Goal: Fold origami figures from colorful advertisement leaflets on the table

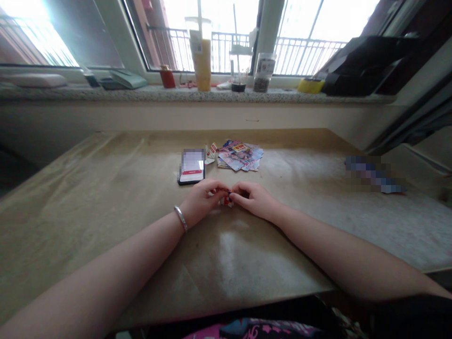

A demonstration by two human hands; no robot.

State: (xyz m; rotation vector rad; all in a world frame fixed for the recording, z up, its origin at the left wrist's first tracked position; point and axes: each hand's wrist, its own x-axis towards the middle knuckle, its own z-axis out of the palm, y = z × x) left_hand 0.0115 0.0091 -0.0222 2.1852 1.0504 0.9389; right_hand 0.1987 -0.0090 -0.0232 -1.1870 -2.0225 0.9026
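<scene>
My left hand [207, 197], with a silver bangle [181, 219] at the wrist, meets my right hand [254, 200] over the middle of the table. Both hands are closed, thumbs and fingertips pinched on a small red-and-white paper piece [226, 201]. Something dark shows between the fingertips, too small to name. Just beyond the left hand lies a phone [192, 167] with its screen lit. A pile of colourful printed cards [242, 156] is spread a little past the fingers, and a crumpled red-and-white scrap [211, 153] sits between phone and pile.
A blurred-out dark blue strip [374, 175] lies at the table's right. Along the stone windowsill [158, 95] stand a tall yellow-filled cup [204, 61], a red container [167, 77], clear cups, yellow tape [310, 85] and a black bag [360, 66]. The table's front edge runs close to my lap.
</scene>
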